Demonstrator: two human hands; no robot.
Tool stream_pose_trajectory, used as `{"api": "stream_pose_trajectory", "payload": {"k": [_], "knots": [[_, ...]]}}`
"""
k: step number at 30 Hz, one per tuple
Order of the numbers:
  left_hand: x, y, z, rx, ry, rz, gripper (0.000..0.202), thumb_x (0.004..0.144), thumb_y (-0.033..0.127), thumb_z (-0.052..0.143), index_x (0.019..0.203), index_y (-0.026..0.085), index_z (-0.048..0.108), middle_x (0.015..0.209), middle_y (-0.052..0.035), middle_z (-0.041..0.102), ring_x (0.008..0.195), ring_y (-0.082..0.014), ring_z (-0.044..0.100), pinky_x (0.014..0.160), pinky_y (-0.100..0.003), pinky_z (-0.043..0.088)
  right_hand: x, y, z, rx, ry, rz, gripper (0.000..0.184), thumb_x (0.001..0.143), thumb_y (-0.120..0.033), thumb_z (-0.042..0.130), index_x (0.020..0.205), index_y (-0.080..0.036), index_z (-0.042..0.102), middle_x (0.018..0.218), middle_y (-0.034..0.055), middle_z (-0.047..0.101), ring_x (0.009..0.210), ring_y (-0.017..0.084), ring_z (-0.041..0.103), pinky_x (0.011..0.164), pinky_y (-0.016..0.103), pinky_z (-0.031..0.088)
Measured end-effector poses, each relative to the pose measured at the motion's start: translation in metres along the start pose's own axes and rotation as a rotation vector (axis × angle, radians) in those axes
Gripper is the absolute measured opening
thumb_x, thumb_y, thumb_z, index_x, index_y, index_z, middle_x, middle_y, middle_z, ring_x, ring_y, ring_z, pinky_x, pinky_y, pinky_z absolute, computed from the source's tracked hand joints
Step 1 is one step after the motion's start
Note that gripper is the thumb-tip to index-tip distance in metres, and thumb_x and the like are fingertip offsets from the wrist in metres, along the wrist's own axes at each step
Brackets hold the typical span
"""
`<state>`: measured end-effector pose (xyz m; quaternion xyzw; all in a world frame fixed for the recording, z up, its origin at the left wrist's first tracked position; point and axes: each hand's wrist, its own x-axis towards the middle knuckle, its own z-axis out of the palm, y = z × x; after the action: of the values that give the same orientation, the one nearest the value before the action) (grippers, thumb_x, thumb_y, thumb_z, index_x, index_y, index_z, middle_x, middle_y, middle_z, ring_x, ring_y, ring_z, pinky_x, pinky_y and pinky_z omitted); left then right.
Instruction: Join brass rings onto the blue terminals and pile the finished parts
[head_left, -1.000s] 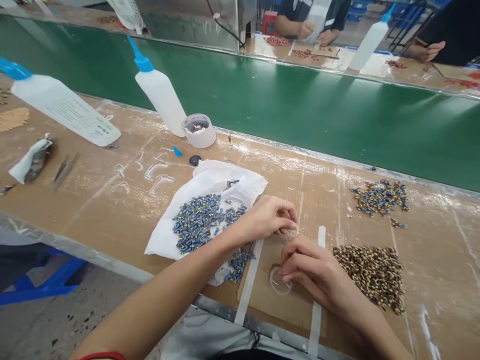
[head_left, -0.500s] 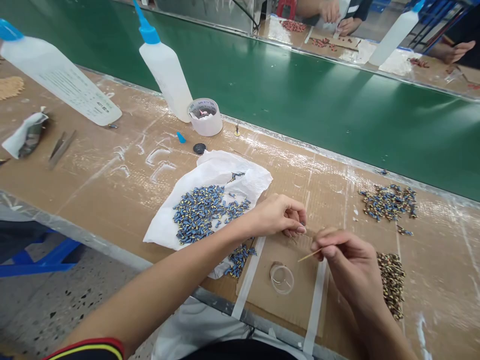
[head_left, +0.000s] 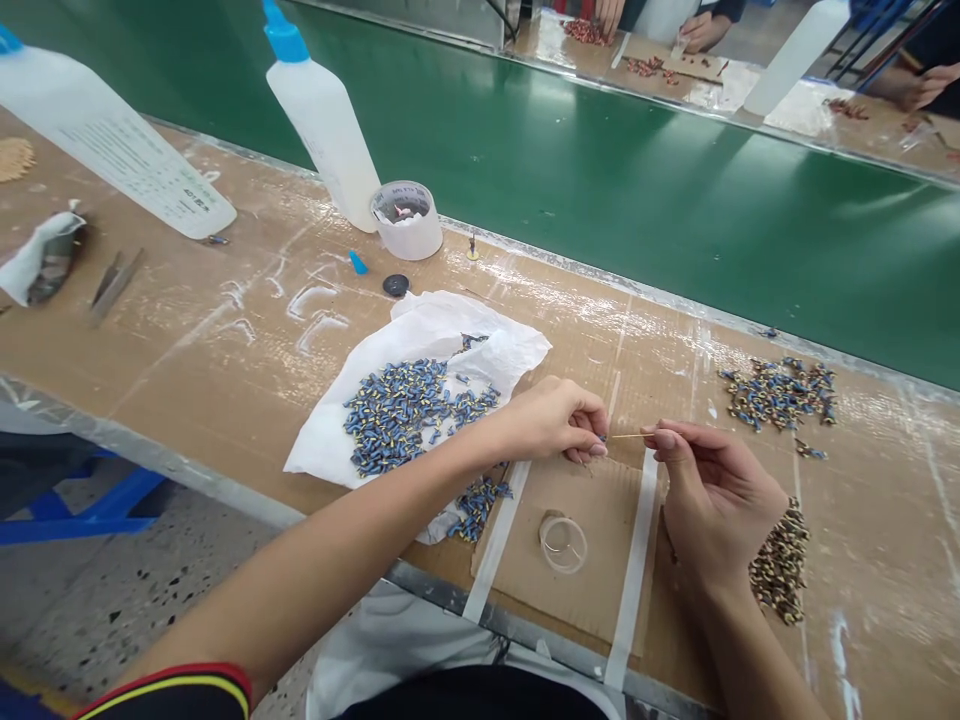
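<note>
My left hand [head_left: 559,418] pinches a tiny blue part at its fingertips, just right of a white bag [head_left: 427,345] that holds a heap of small blue and yellow parts [head_left: 409,412]. My right hand [head_left: 712,495] is closed on a thin wooden stick [head_left: 626,436] whose tip points left and meets the part in my left fingers. Both hands hover over a taped-down cardboard pad [head_left: 592,570]. A small clear round dish [head_left: 564,543] lies on that pad below the hands.
Two white squeeze bottles with blue caps [head_left: 322,120] [head_left: 112,150] and a white tape roll [head_left: 409,220] stand at the back left. A blue parts pile [head_left: 780,392] and a brown pile [head_left: 780,565] lie at right. A green conveyor belt [head_left: 637,200] runs behind; other people's hands work beyond it.
My right hand lifted off the clear dish with the stick, then swung its tip left and up to the part in my left fingers. The camera tilted downward slightly.
</note>
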<state>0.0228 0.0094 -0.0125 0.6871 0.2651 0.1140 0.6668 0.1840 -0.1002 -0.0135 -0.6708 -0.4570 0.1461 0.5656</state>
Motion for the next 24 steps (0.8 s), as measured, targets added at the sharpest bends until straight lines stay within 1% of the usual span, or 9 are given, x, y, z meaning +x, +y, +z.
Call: {"api": "stream_pose_trajectory", "payload": {"k": [5, 15, 21, 24], "knots": [[0.0007, -0.0012, 0.0002, 0.006, -0.005, 0.001, 0.006, 0.079, 0.014, 0.07, 0.081, 0.011, 0.065, 0.069, -0.0039, 0.071, 0.063, -0.0126, 0.069, 0.062, -0.024, 0.056, 0.0009, 0.0016, 0.0001, -0.047, -0.014, -0.04, 0.011, 0.081, -0.031, 0.074, 0.083, -0.02, 0.074, 0.078, 0.0039, 0.075, 0.07, 0.019, 0.07, 0.067, 0.033, 0.055], [0.0009, -0.002, 0.0009, 0.042, -0.008, 0.023, 0.006, 0.081, 0.015, 0.069, 0.081, 0.011, 0.064, 0.069, -0.0054, 0.071, 0.064, -0.014, 0.07, 0.061, -0.024, 0.056, 0.0013, 0.0025, 0.0001, -0.062, -0.03, -0.072, 0.01, 0.081, -0.03, 0.074, 0.084, -0.02, 0.074, 0.077, 0.0036, 0.075, 0.068, 0.018, 0.07, 0.065, 0.031, 0.055], [0.0007, 0.0001, 0.0005, 0.063, -0.013, 0.021, 0.006, 0.081, 0.014, 0.068, 0.079, 0.011, 0.063, 0.068, -0.0048, 0.071, 0.062, -0.0127, 0.069, 0.06, -0.022, 0.054, 0.0012, 0.0028, 0.0001, -0.07, -0.033, -0.092, 0.01, 0.081, -0.029, 0.074, 0.083, -0.02, 0.073, 0.078, 0.0043, 0.075, 0.07, 0.019, 0.071, 0.066, 0.032, 0.056], [0.0011, -0.0007, -0.0001, 0.066, -0.018, 0.026, 0.008, 0.081, 0.017, 0.069, 0.08, 0.011, 0.063, 0.068, -0.0045, 0.071, 0.062, -0.0122, 0.068, 0.06, -0.022, 0.053, 0.0019, 0.0044, 0.0, -0.06, -0.026, -0.105, 0.009, 0.081, -0.028, 0.074, 0.083, -0.019, 0.074, 0.077, 0.0038, 0.075, 0.069, 0.019, 0.071, 0.065, 0.031, 0.056]]}}
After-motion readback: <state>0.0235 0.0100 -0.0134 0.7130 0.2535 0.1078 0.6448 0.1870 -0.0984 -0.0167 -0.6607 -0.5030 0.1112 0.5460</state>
